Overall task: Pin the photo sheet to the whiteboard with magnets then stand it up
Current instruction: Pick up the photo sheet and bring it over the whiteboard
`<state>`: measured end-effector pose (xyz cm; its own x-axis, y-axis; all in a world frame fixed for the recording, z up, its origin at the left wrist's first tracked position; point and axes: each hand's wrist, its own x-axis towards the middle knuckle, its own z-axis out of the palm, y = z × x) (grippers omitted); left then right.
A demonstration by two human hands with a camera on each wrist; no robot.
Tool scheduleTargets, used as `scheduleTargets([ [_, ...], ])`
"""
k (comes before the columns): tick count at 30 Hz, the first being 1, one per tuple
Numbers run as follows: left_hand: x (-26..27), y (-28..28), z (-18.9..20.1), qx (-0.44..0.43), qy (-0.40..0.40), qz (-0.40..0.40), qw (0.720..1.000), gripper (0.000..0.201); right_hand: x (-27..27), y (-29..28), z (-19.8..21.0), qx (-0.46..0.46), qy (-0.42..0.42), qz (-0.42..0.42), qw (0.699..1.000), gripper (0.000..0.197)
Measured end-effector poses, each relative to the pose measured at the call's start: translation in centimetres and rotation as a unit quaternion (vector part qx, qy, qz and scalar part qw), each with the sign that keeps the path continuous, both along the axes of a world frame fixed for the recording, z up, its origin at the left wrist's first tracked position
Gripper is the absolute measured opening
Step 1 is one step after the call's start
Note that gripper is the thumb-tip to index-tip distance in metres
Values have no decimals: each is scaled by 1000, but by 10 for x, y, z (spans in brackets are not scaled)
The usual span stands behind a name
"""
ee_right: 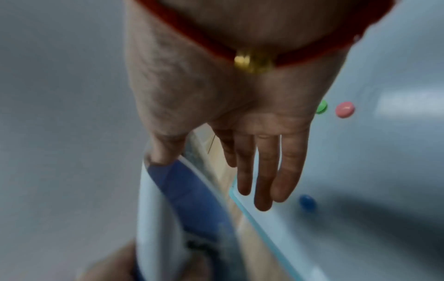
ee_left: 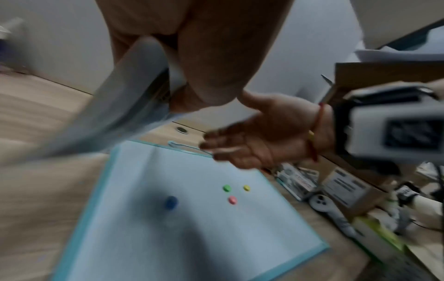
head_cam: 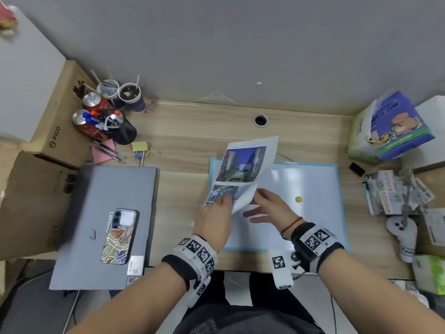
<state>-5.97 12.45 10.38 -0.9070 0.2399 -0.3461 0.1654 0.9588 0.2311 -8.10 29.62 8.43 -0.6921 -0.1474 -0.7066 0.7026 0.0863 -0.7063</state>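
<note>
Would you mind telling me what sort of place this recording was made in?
Most likely an office or study desk set against a grey wall. A closed laptop lies on the wooden desk, a pen holder full of markers stands at the back, and cardboard boxes are stacked alongside.

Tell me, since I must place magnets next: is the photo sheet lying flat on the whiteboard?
No. The photo sheet is curled and lifted above the whiteboard, held by the left hand.

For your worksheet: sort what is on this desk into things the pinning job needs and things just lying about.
Needed: photo sheet, whiteboard, yellow magnet, green magnet, pink magnet, blue magnet.

Lying about: laptop, phone, cans, tissue pack.
</note>
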Motion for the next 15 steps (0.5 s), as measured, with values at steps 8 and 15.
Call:
scheduleTargets([
  [8, -5, 62, -5, -13, -79, -74, 994, 63, -9, 61, 4, -79, -45, -160, 983, 67],
  [15, -26, 71, -9, 147, -222, -32, 963, 114, -13, 91, -9, 64, 64, -122, 988, 12],
])
